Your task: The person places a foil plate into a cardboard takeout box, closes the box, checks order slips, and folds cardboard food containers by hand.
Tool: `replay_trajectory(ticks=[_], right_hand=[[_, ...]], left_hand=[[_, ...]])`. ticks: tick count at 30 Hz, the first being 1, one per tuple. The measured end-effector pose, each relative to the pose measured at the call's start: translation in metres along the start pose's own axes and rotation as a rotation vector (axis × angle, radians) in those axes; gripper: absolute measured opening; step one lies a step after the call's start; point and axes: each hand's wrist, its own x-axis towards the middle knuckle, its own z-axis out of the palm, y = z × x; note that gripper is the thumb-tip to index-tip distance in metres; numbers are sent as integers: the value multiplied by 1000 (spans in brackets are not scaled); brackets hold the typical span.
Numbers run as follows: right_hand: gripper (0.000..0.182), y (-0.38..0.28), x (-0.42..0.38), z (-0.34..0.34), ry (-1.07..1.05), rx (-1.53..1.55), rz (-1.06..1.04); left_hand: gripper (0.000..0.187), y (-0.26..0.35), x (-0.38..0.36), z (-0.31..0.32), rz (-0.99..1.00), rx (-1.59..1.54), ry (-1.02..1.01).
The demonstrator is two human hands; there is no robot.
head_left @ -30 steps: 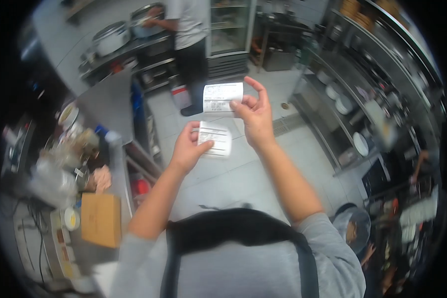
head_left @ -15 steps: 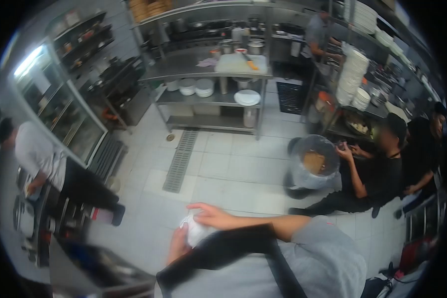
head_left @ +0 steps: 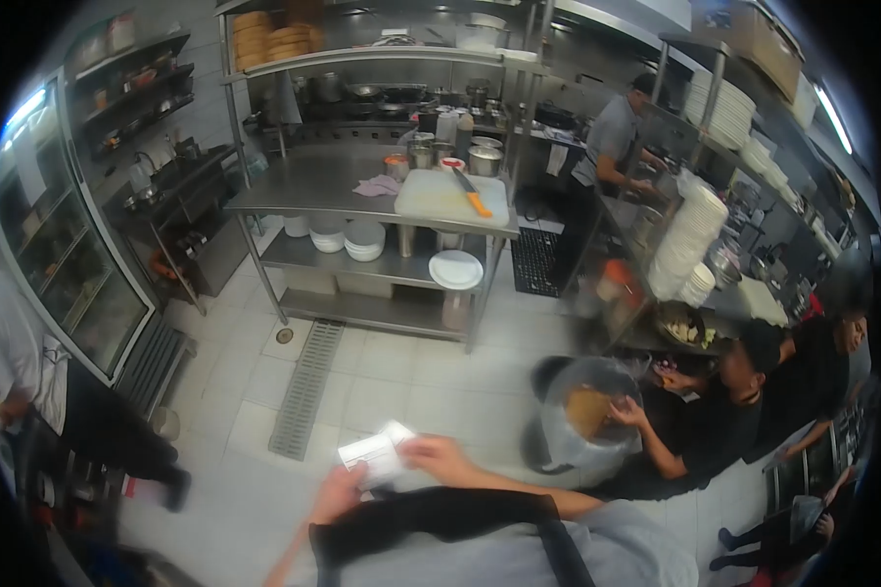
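A white slip of paper is held up in front of my body, over the tiled floor. My left hand grips its lower left part between thumb and fingers. On the other side my right hand pinches the right part, where a bright flap sticks up above the fingers. Faint dark lines show across the face of the slip, too blurred to read. The dark strap of an apron crosses my grey shirt just below both hands.
Ahead stands a steel table with a cutting board and an orange-handled knife. A lined bin stands at right beside a seated person. Another person is at left by the glass-door fridge.
The white paper, bunched between my hands before, now shows a flatter, spread face. My right hand has moved to its right edge. The view has tilted up, and the seated person's hand reaches over the bin.
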Motion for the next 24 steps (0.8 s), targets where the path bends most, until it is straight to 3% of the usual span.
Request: replay_trajectory(ticks=[2,5,11,13,14,15,16,17,18,20,21,24], right_hand=[[18,4,50,-7,11,74,-7],[18,-19,124,-17,-21,-128,-242],[21,-69,249,-68,-94,-505,-294],[28,-60,303,-119,-14,-661,-523],[34,-79,331,-153,67,-921,-641],[40,-103,354,-183,196,-972,-533],[38,-129,379,-222,275,-989,-615],[33,-148,407,-263,350,-501,-448],[24,-178,429,-302,550,-839,-620],[9,-239,480,-376,755,-575,-739],[5,-267,505,-414,794,-548,-943],[4,-340,559,-486,939,-478,-1045]], left_hand=[[41,9,33,-37,44,351,29],[40,42,83,-79,-7,258,57],[40,135,173,-95,65,340,-81],[39,152,196,-102,83,451,-34],[40,148,211,-122,92,478,24],[41,132,229,-153,102,505,80],[41,121,242,-177,112,529,135],[44,124,244,-184,160,556,242],[46,124,247,-195,142,527,347],[48,107,257,-236,92,521,563],[49,90,263,-261,93,541,638],[52,79,283,-287,50,468,818]])
